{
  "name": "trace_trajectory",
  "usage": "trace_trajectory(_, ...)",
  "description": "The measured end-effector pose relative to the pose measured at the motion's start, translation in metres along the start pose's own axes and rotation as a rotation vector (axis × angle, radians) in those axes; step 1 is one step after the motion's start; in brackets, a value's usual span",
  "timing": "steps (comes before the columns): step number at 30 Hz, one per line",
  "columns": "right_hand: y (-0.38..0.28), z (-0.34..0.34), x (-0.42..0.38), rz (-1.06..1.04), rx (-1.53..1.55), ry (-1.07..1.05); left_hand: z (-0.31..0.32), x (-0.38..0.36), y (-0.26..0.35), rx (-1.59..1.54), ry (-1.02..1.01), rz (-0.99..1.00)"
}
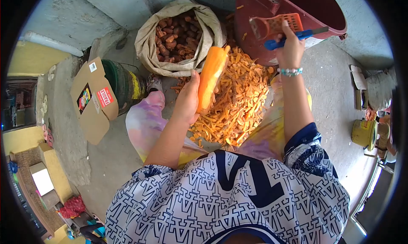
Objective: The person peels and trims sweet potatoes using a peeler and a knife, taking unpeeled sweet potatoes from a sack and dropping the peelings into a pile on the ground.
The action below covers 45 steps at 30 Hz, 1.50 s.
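My left hand (187,99) is closed around a large peeled orange root (211,80), which stands nearly upright over the pile. My right hand (290,46), with a beaded bracelet at the wrist, is raised in front of the red tub (257,36). It grips a blue-handled knife (280,42), its blade pointing right. An orange peeler-like tool (275,26) shows just behind the fingers; whether the hand holds it too is unclear. Orange peelings (238,104) lie heaped on the floor between my legs. An open sack (146,44) of unpeeled roots (174,36) stands behind them.
A dark green bucket (123,84) stands at the left, with a cardboard box flap (91,101) against it. At the far right are a yellow bucket (361,132) and part of another person (384,135). A wall (106,8) runs behind the sack.
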State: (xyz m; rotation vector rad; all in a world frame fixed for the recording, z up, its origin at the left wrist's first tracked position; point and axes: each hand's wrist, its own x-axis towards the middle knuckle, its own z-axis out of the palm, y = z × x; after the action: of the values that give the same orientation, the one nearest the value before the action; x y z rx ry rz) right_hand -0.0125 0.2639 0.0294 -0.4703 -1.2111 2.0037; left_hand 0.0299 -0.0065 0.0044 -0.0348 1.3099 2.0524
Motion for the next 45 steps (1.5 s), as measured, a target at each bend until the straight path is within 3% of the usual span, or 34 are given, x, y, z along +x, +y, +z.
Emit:
trace_trajectory(3,-0.010,0.019,-0.057,0.193,-0.169,-0.213,-0.006,0.005,-0.005,-0.105,0.043,-0.011)
trace_trajectory(5,-0.008,0.032,-0.099,0.180,-0.259,-0.423,0.007,0.004,0.000,-0.157,0.095,-0.013)
trace_trajectory(7,0.002,0.040,-0.119,0.158,-0.234,-0.476,0.043,-0.002,0.022,-0.386,0.335,-0.066)
trace_trajectory(8,0.000,0.043,-0.111,0.209,-0.152,-0.397,0.013,0.004,-0.001,-0.234,0.207,0.038)
trace_trajectory(9,0.013,0.032,-0.086,0.174,-0.294,-0.348,0.006,0.005,-0.004,-0.235,0.205,0.036)
trace_trajectory(11,0.017,0.024,-0.044,0.142,-0.085,-0.246,0.001,0.006,-0.005,-0.053,-0.013,0.062)
trace_trajectory(13,0.019,0.015,-0.011,0.008,-0.044,-0.062,0.002,0.001,0.000,-0.066,-0.009,0.008)
trace_trajectory(15,0.009,0.008,-0.006,0.095,0.058,0.009,0.004,-0.002,0.005,-0.180,-0.071,-0.014)
trace_trajectory(19,-0.009,0.022,-0.075,0.269,-0.195,-0.374,-0.006,0.009,0.001,-0.372,-0.014,-0.004)
trace_trajectory(21,-0.012,0.036,-0.120,0.324,-0.128,-0.440,-0.006,0.007,0.002,-0.375,-0.008,0.011)
trace_trajectory(23,0.010,0.027,-0.122,0.287,-0.288,-0.559,0.015,0.003,0.008,-0.401,0.172,0.001)
trace_trajectory(24,0.008,0.032,-0.114,0.267,-0.212,-0.537,0.000,0.005,-0.003,-0.380,-0.035,0.037)
trace_trajectory(25,0.013,0.034,-0.102,0.159,-0.151,-0.496,-0.004,0.007,-0.006,-0.381,-0.039,0.033)
trace_trajectory(26,0.019,0.025,-0.078,0.124,-0.355,-0.445,-0.006,0.008,-0.008,-0.345,-0.038,0.023)
trace_trajectory(28,0.030,0.027,-0.032,-0.152,-0.175,-0.188,-0.002,0.005,-0.007,-0.306,-0.038,0.017)
trace_trajectory(30,0.015,0.025,-0.013,-0.074,-0.065,-0.094,0.009,-0.002,-0.001,-0.228,0.081,-0.019)
trace_trajectory(32,0.011,0.027,-0.016,-0.022,0.061,-0.153,-0.005,0.001,-0.005,-0.241,0.029,0.004)
trace_trajectory(35,-0.003,0.046,-0.086,0.125,-0.244,-0.397,-0.005,0.005,-0.004,-0.282,0.055,0.048)
trace_trajectory(37,0.014,0.051,-0.117,0.164,-0.263,-0.412,0.022,0.000,0.014,-0.405,0.340,0.042)
trace_trajectory(39,0.022,0.058,-0.094,0.122,-0.160,-0.310,0.016,-0.002,0.011,-0.348,0.377,0.043)
trace_trajectory(41,0.027,0.046,-0.044,0.105,-0.169,-0.180,-0.004,-0.001,0.001,-0.120,0.039,0.014)
trace_trajectory(42,0.033,0.045,-0.021,0.013,-0.110,-0.053,-0.001,-0.003,0.000,-0.122,0.020,0.024)
trace_trajectory(45,0.026,0.027,0.003,0.143,0.080,0.020,0.000,-0.006,0.006,-0.201,-0.122,0.053)
